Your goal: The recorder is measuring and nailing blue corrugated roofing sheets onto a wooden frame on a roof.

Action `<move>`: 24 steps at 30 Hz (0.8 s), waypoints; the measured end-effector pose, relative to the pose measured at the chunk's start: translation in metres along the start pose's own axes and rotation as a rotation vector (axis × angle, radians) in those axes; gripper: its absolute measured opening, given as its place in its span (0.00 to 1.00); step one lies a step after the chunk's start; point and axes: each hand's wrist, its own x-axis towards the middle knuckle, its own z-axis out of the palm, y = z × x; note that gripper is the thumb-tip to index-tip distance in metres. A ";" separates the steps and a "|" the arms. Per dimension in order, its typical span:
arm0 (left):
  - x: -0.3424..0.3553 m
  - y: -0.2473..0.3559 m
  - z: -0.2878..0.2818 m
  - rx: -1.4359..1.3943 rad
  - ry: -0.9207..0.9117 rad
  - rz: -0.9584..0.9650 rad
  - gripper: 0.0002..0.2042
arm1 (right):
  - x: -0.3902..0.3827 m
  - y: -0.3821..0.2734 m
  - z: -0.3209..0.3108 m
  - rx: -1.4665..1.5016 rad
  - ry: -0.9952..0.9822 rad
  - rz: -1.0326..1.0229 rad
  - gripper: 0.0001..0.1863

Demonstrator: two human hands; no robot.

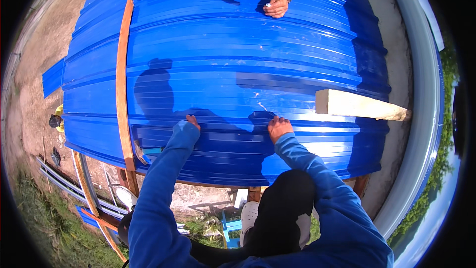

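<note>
Head view: shows the left grip (192, 121) and right grip (280, 128) set curled on a broad, ribbed, glossy blue metal sheet (213, 44) stretching out ahead; cannot tell whether clenched on a rib or only touching. Shows also a long, narrow, orange-brown wooden batten (122, 69) across the sheet at left, a pale, squared wooden beam (352, 104) at right, and, farther off, a co-worker's bare hand (277, 7) with a small white object (268, 5).

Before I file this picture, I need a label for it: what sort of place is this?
Most likely a roof being built: blue ribbed sheets, a long wooden strip across them, and dirt ground lower down at the left.
</note>
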 end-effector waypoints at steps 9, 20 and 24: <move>0.038 0.026 0.060 0.216 0.092 0.129 0.23 | -0.005 0.010 0.004 -0.018 0.010 0.012 0.14; 0.089 0.034 0.179 0.640 0.170 0.154 0.21 | -0.003 0.004 -0.003 0.004 0.029 0.001 0.14; 0.066 0.028 0.144 0.045 -0.013 -0.103 0.20 | -0.001 -0.005 -0.001 0.013 0.028 -0.012 0.14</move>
